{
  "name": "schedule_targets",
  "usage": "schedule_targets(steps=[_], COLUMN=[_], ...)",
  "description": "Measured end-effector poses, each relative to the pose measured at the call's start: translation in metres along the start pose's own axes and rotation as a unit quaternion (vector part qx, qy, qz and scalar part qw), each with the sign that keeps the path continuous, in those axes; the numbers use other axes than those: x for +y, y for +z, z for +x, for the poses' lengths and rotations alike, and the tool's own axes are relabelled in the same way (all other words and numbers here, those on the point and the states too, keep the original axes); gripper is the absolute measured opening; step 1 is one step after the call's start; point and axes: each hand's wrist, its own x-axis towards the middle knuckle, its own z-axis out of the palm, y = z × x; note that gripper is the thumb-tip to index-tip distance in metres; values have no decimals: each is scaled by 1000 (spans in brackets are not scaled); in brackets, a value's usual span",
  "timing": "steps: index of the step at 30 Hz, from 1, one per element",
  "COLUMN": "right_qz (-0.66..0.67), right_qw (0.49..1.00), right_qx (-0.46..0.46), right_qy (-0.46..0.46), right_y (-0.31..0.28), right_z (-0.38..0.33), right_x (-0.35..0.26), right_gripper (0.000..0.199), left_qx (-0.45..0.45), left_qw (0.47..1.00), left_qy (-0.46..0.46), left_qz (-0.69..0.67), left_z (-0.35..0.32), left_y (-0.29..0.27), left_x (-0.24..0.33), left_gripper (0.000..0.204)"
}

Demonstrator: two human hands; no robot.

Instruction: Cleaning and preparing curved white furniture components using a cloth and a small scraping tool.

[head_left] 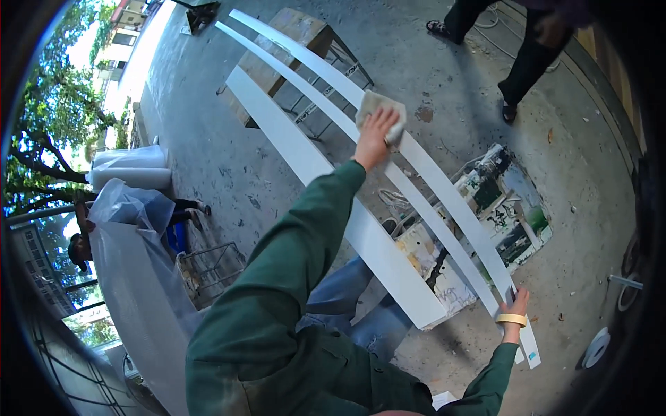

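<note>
My left hand presses a folded beige cloth onto a long narrow white strip, its fingers spread over the cloth. Near the close end of that strip, my right hand grips its edge, with a yellow band around the wrist. A second narrow white strip runs alongside, and its close end passes partly under my right hand. To the left lies a wider white board, partly hidden by my left sleeve.
A wooden-topped stand supports the far ends, and a paint-splattered bench the near part. A person in dark trousers stands at upper right. At left are a plastic-covered pile, wrapped rolls and another person.
</note>
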Motion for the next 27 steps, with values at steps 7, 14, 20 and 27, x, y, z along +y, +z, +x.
schedule_targets(steps=[7, 14, 20, 27], right_qz=[-62, -154, 23, 52], right_qw=[998, 986, 995, 992], right_qx=[11, -56, 67, 98], right_qy=[29, 28, -71, -65], right_y=[12, 4, 23, 43], right_z=[1, 11, 7, 25], right_x=[14, -15, -46, -72], right_gripper=[54, 55, 56, 55], left_qx=[138, 211, 263, 270], left_qw=[810, 695, 620, 585], left_qy=[-307, -434, -502, -513], left_qz=[-480, -533, -542, -567], left_z=[5, -135, -235, -224], left_y=[-54, -87, -100, -126], left_x=[-34, -14, -13, -7], left_gripper=[36, 37, 39, 43])
